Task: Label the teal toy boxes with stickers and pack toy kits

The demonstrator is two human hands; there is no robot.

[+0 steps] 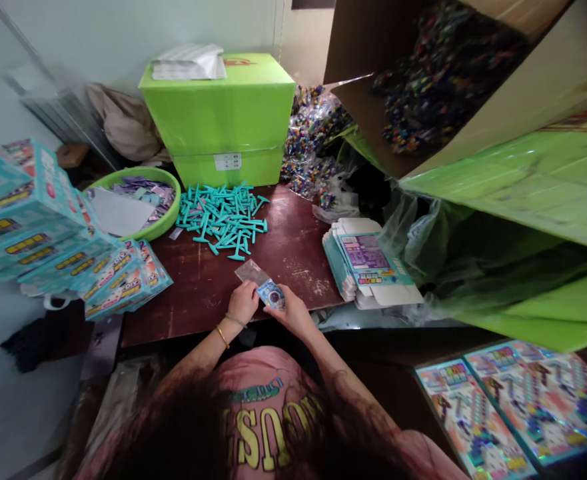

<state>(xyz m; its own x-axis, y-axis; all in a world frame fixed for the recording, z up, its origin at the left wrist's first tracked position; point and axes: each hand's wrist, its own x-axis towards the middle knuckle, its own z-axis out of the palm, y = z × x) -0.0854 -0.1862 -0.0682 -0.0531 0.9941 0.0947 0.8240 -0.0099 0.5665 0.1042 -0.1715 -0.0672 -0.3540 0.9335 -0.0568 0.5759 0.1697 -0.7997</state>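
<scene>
Over the front edge of the table, my two hands are close together on a small blue printed packet [272, 295] with a dark round picture on it. A clear plastic piece [251, 271] sticks out beyond its far left end; whether the two are joined I cannot tell. My left hand [244, 303] is closed at the packet's left side, its fingertips partly hidden. My right hand [292, 311] pinches the right side between thumb and fingers. Just beyond lies a heap of teal T-shaped plastic pieces [228, 217] on the dark red table [293, 233].
Flattened printed boxes [368, 260] are stacked at right. A green basin [177, 193] of small packets and stacked teal boxes [38, 220] stand left. Behind are a green carton [218, 120] and bags of colourful bits [313, 133]. An open carton [473, 147] tilts in at upper right.
</scene>
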